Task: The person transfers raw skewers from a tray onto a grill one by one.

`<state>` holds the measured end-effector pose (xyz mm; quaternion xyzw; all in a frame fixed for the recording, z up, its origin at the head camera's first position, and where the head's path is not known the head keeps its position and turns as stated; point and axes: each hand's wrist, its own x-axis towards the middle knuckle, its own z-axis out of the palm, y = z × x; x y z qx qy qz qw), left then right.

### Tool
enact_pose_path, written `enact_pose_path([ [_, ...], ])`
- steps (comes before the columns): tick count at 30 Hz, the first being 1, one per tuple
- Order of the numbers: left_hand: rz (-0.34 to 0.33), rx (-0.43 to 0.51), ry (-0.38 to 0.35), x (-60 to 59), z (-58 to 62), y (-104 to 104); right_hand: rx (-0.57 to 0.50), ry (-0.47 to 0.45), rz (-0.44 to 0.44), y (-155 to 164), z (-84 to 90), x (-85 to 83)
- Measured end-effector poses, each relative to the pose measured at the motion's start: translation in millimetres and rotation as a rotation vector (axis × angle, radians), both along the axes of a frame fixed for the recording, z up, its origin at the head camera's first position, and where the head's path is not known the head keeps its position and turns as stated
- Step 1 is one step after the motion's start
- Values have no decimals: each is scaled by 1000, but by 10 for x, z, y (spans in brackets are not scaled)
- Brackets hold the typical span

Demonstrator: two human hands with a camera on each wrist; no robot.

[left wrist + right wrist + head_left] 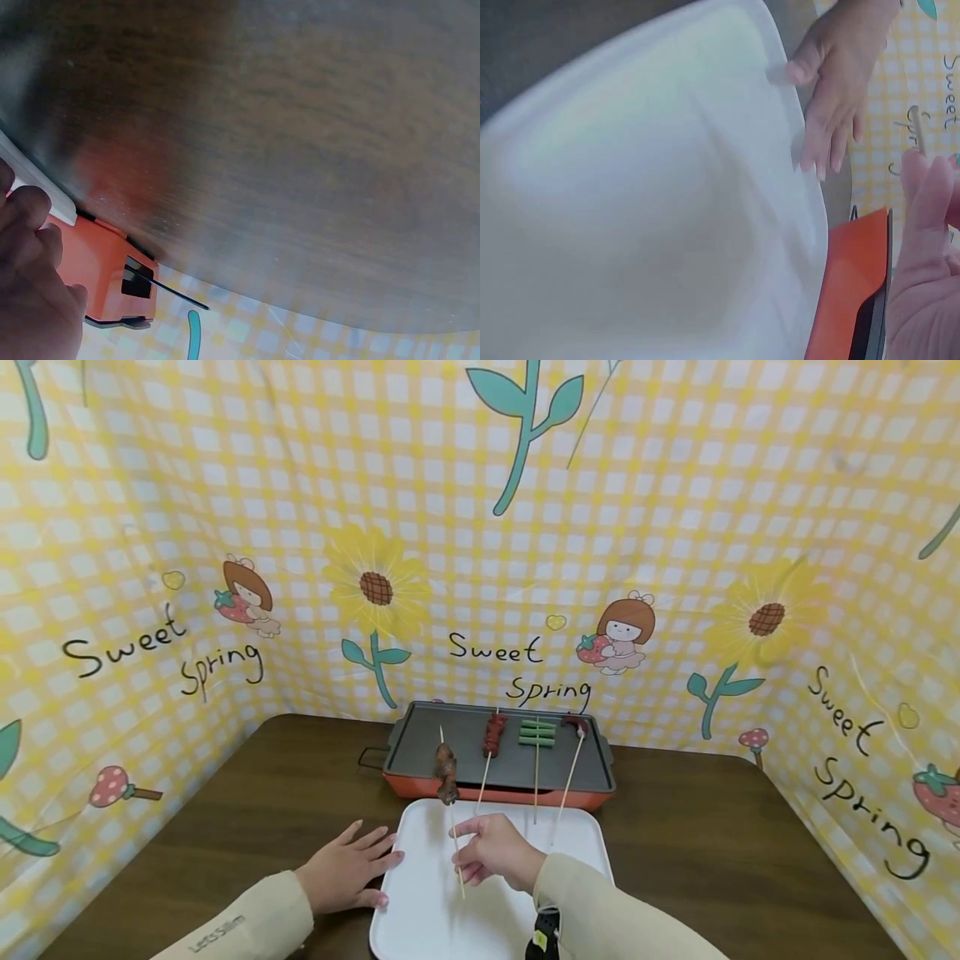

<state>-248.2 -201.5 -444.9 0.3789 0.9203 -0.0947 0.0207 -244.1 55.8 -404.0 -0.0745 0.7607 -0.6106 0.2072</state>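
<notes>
Between thumb and fingers, my right hand (495, 852) pinches the stick of a brown meat skewer (446, 768), held tilted above the white tray (420, 927). Its meat end hangs over the front left of the griddle (450, 727). At the tray's left edge rests my left hand (348, 868), fingers spread. On the griddle lie a red meat skewer (494, 735), a green vegetable skewer (537, 732) and a dark red skewer (576, 725), their sticks reaching out over the tray. In the right wrist view, the right hand (930, 247) shows the stick end above its fingertips.
The orange-sided griddle stands at the back of the brown wooden table (300, 793), with a black wire handle (371, 758) on its left. A yellow checked cloth (465, 568) with sunflowers hangs behind and at both sides.
</notes>
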Motion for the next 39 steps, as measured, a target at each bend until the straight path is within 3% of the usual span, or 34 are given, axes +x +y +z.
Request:
enact_pose_path([
  [18,-14,10,24,-30,0,19,85,27,-20,19,135,-402],
  [28,-4,-12,7,18,-7,5,49,7,-45,29,165,-609],
  [39,28,-32,-35,13,14,18,11,-16,-65,-62,240,-627],
])
